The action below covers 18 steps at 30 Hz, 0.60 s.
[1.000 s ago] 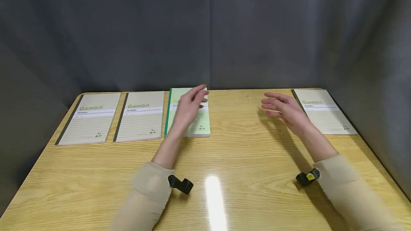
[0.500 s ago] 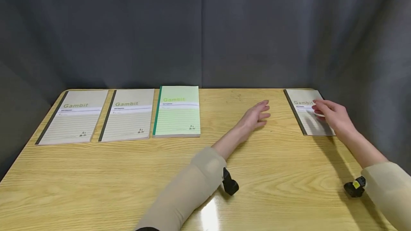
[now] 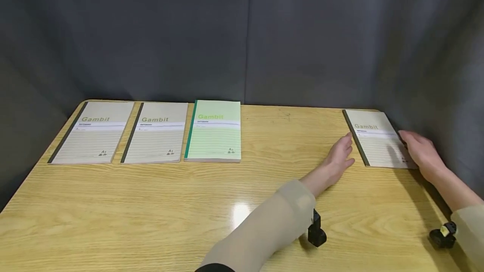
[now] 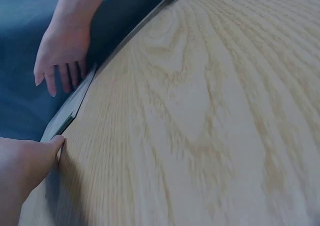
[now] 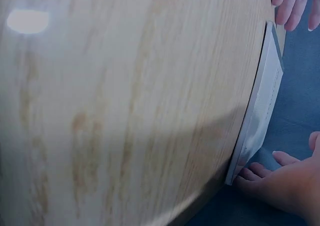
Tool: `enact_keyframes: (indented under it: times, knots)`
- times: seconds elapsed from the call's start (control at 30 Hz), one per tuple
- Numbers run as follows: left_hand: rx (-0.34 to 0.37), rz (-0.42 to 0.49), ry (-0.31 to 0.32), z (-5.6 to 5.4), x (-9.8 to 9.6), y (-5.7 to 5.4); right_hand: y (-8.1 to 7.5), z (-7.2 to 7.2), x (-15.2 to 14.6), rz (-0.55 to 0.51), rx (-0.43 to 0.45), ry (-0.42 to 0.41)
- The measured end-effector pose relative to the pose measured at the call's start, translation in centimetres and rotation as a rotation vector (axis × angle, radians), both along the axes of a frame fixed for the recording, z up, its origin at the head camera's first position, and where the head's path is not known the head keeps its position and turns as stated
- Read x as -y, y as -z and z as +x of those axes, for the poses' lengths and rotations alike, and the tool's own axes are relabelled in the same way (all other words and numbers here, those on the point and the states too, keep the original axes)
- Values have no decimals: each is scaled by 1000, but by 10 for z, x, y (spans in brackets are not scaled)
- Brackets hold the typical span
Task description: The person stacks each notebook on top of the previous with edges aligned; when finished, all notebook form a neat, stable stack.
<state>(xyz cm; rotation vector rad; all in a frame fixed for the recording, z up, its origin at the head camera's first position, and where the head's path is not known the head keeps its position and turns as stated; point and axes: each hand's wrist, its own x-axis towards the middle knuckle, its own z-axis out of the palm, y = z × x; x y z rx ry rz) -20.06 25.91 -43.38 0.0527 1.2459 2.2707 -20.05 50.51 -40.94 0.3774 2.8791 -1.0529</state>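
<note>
The rightmost notebook [image 3: 378, 142] is off-white, grey-ruled, its spine [image 3: 356, 137] apparently charcoal.

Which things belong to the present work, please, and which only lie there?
Probably in use:
rightmost rectangular white paper notebook, dark-spined
left grip, by its spine
right grip, at its opposite edge

Apparently only lying there:
two leftmost rectangular white paper notebooks
rectangular pale-green paper notebook
</note>
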Motion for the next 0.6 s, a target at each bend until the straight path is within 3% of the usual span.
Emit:
enact_keyframes:
  times: [0.27,0.53,0.6]
  knots:
    - [47,107,-34,-9,8,2,-3,-2,12,30,21,39]
    - [21,82,23,-16,7,2,7,-12,13,-54,68,99]
    - [19,65,21,-17,7,1,7,-16,14,-92,107,157]
